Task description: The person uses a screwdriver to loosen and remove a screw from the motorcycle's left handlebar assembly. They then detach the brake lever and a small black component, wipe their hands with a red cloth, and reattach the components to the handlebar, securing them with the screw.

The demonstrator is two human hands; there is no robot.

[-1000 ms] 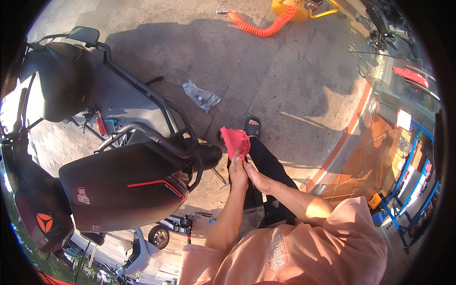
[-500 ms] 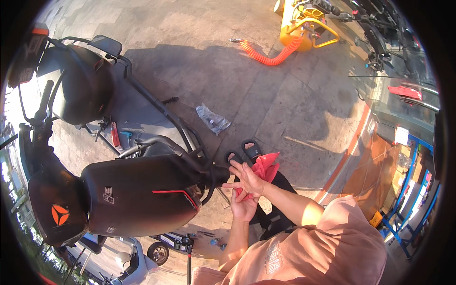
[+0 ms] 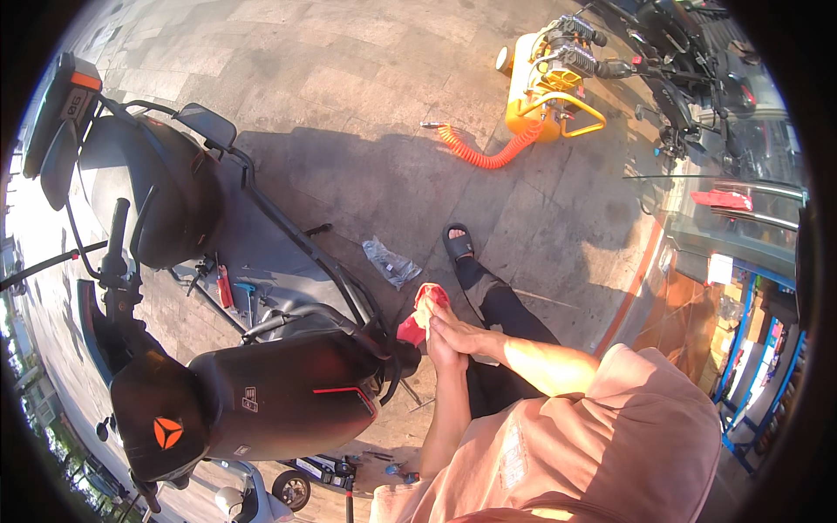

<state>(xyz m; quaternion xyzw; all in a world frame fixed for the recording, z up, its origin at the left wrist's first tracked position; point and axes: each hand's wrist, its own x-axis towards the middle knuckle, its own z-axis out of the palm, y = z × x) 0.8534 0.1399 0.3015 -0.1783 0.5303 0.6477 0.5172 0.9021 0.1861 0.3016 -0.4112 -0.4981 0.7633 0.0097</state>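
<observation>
Red cloth bunched at the two hands, just right of frame centre; one end shows above the fingers, another at lower left, close to the tail of a black scooter. Left hand underneath, fingers closed on the cloth, partly covered. Right hand laid across it from the right, touching; cannot tell whether its fingers grip the cloth too. Dark sandal on one foot above the hands. Clear plastic bag on the paving, up and left of the hands. Upper right: yellow compressor, orange coiled hose trailing leftward. Right edge: blue rack.
</observation>
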